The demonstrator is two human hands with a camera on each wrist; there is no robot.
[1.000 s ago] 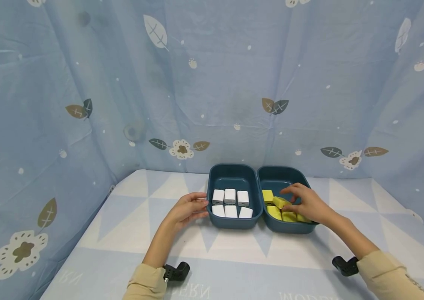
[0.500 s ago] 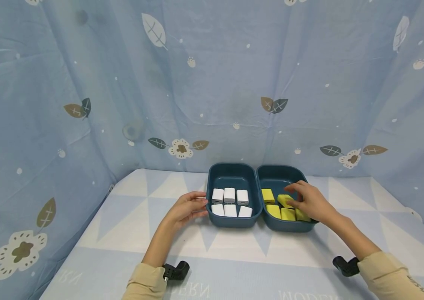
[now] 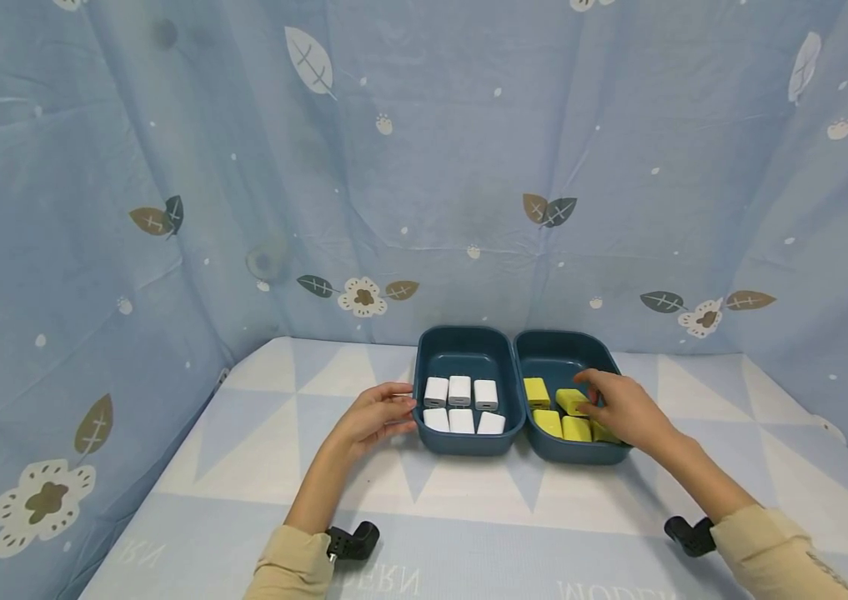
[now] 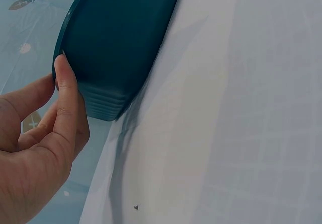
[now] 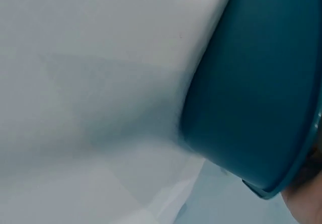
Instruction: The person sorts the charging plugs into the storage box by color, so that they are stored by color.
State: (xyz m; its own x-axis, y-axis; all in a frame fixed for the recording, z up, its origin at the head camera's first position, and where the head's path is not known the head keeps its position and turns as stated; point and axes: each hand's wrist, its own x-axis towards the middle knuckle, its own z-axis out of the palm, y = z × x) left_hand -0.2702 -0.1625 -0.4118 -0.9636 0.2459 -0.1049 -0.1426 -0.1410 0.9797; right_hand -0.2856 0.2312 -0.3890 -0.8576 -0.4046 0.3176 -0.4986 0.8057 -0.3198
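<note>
Several white charger-like blocks (image 3: 459,390) stand in two rows in the left dark-teal bin (image 3: 469,446). My left hand (image 3: 373,417) touches this bin's left rim with its fingertips; in the left wrist view, the fingertips meet the bin's rim and outer wall (image 4: 121,43). Several yellow blocks (image 3: 535,392) lie in the right teal bin (image 3: 581,454). Over its right side is my right hand (image 3: 629,408), thumb and forefinger curved apart, with the thumb tip beside a tilted yellow block (image 3: 569,401). In the right wrist view, the bin wall (image 5: 251,88) hides most of the hand.
Both bins stand side by side near the back of a table with a blue-and-white patterned cloth (image 3: 469,517). A blue printed curtain (image 3: 424,167) hangs behind and at the sides. Black wrist cameras (image 3: 353,542) sit at both cuffs.
My right hand has let go of the tilted yellow block, which now lies lower among the others, and has drawn slightly right. The left hand has stayed at the rim.
</note>
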